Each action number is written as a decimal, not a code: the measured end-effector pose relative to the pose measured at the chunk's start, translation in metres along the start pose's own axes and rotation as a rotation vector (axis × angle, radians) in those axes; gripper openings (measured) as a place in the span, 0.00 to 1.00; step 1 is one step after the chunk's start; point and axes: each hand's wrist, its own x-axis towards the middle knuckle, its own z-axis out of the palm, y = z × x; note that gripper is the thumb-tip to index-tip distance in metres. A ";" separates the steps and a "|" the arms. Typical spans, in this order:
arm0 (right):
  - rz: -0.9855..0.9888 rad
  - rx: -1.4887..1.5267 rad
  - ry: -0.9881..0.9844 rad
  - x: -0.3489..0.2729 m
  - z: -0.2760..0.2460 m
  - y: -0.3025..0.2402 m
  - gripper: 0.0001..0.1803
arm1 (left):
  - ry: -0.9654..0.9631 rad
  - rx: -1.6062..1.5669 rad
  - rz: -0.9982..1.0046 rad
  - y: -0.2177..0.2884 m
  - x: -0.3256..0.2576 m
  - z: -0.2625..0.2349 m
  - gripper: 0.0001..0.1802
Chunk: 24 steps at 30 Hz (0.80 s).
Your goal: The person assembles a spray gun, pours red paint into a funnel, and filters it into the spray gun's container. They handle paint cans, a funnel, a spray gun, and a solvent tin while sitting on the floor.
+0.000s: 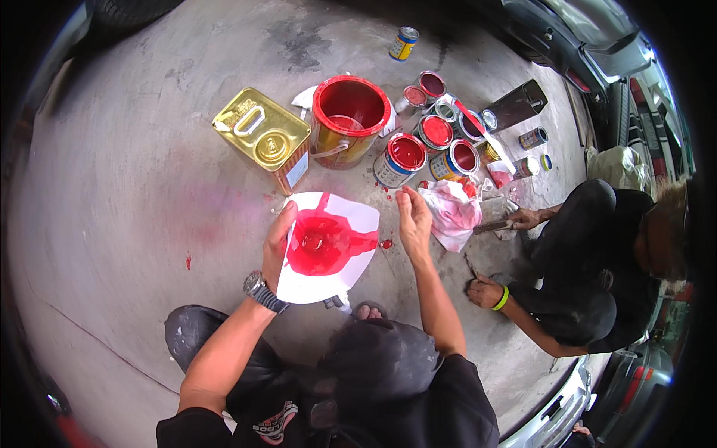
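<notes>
My left hand point(277, 245) grips the left edge of a white paper cone filter point(326, 246) that holds a pool of red paint. The cone hangs above the concrete floor in front of my knees. My right hand point(413, 216) hovers just right of the cone with its fingers loosely curled and nothing in them. A wristwatch point(258, 288) sits on my left wrist. Red drips point(386, 243) mark the floor between the cone and my right hand.
A gold rectangular tin point(263, 136), a large red-stained bucket point(349, 119) and several open small paint cans point(407, 155) stand ahead. A paint-stained rag point(452, 211) lies right of my hand. Another person point(597, 261) crouches at right, hands on the floor. Vehicle bodywork borders the right side.
</notes>
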 end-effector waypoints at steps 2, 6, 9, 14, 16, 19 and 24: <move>0.042 0.191 -0.268 -0.019 -0.013 -0.072 0.32 | -0.071 0.051 0.008 -0.001 0.005 -0.001 0.23; 0.057 0.276 -0.512 -0.046 -0.013 -0.176 0.29 | -0.146 0.180 0.111 -0.012 0.013 0.000 0.30; 0.095 -0.085 -0.481 -0.048 0.007 -0.212 0.26 | -0.166 0.404 0.325 -0.015 0.009 -0.005 0.41; 0.069 -0.163 -0.461 -0.043 0.012 -0.232 0.14 | -0.201 1.072 1.104 -0.021 0.016 -0.007 0.63; 0.048 -0.215 -0.441 -0.041 0.009 -0.235 0.14 | -0.158 1.180 1.209 -0.021 0.017 -0.005 0.72; 0.028 -0.226 -0.416 -0.038 0.007 -0.238 0.13 | -0.051 1.320 1.125 -0.018 0.008 0.004 0.82; 0.083 -0.102 -0.401 -0.035 0.006 -0.245 0.11 | -0.089 1.235 0.965 -0.014 0.005 0.005 0.82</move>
